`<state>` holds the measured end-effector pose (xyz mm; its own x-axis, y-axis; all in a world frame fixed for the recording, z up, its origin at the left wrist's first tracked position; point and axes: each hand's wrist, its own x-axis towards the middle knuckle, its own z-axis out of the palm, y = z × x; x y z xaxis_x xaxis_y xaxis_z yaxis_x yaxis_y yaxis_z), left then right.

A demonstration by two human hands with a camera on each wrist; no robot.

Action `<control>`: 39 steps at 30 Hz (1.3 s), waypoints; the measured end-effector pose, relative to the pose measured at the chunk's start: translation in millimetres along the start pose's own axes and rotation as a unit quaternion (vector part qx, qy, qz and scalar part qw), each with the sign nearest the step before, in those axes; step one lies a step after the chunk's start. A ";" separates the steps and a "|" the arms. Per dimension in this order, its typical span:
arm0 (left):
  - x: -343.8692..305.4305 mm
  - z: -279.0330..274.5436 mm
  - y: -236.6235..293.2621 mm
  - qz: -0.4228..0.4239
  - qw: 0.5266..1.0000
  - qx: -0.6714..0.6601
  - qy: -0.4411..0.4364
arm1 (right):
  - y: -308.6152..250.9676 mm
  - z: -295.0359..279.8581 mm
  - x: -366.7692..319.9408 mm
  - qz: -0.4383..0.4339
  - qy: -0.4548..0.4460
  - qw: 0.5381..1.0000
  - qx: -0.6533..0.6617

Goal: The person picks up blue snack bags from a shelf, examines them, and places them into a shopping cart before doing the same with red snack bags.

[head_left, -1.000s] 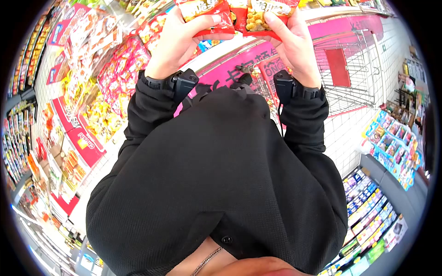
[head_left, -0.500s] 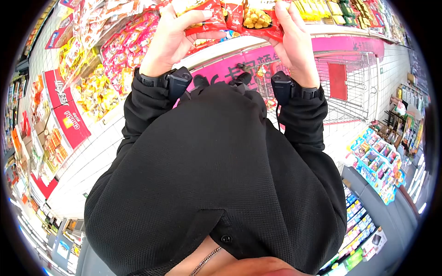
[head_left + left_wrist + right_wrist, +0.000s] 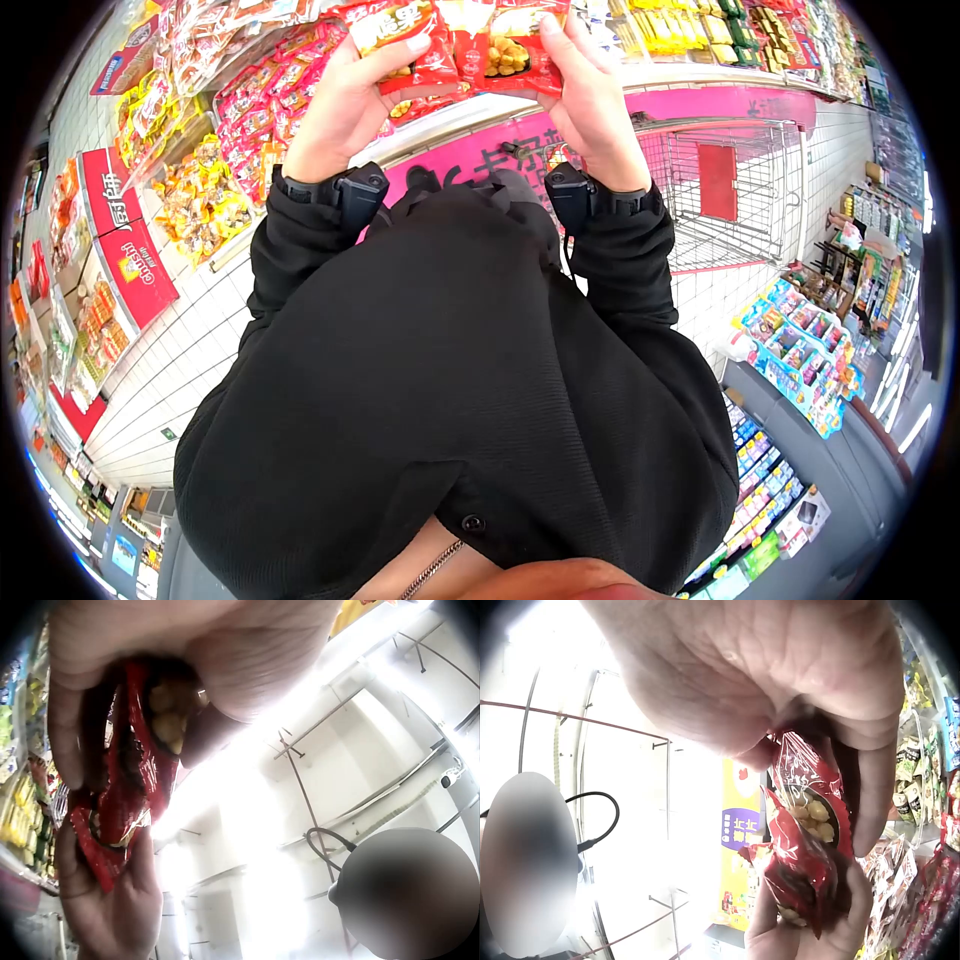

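Observation:
Both hands are raised at the top of the head view, holding red snack packets side by side. My left hand [image 3: 338, 115] grips the left packet [image 3: 435, 68], its thumb across the front and fingers behind. The right packet [image 3: 508, 58], printed with golden nugget-shaped snacks, is held by my right hand [image 3: 597, 112] with the thumb on its front edge. Where the packets meet, their edges overlap. In the left wrist view the shiny red wrapper [image 3: 124, 780] is creased and seen edge-on. The right wrist view shows the printed nuggets [image 3: 814, 817] and crumpled wrapper between both hands.
Ahead and left, a bulk display holds pink candy packs [image 3: 265, 105] and yellow packs [image 3: 205, 195]. A wire shopping cart [image 3: 725, 190] stands at the right. Farther right is a blue display of packs [image 3: 800, 345]. A red sign [image 3: 130, 240] fronts the left bin.
The hands and packets have shifted slightly left in the head view, and more of the packets' fronts shows. The grip stays the same while the surrounding shelves have turned in view.

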<state>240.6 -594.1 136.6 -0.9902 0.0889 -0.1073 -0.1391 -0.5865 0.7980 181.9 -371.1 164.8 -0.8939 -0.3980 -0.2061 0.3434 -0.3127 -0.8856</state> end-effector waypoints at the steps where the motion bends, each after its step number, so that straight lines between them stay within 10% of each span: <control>1: 1.6 -1.9 -4.3 0.003 1.000 0.003 0.023 | 2.2 -3.2 1.0 -0.002 -0.023 1.000 -0.017; 19: 53.8 -3.8 -70.8 0.070 0.959 -0.022 0.272 | 58.6 -42.3 65.5 0.143 -0.190 0.969 0.057; 30: 65.1 31.6 -55.6 -0.056 0.924 -0.142 0.349 | 61.8 -45.7 118.0 0.035 -0.234 0.968 -0.084; 39: 62.8 -20.2 -108.5 -0.017 0.958 -0.100 0.267 | 86.0 -72.0 125.9 0.124 -0.224 0.967 0.012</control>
<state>193.3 -541.2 31.3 -0.8410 -0.2822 -0.4616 -0.1172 -0.7380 0.6646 78.2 -386.0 32.8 -0.5715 -0.7947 -0.2046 0.5419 -0.1782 -0.8213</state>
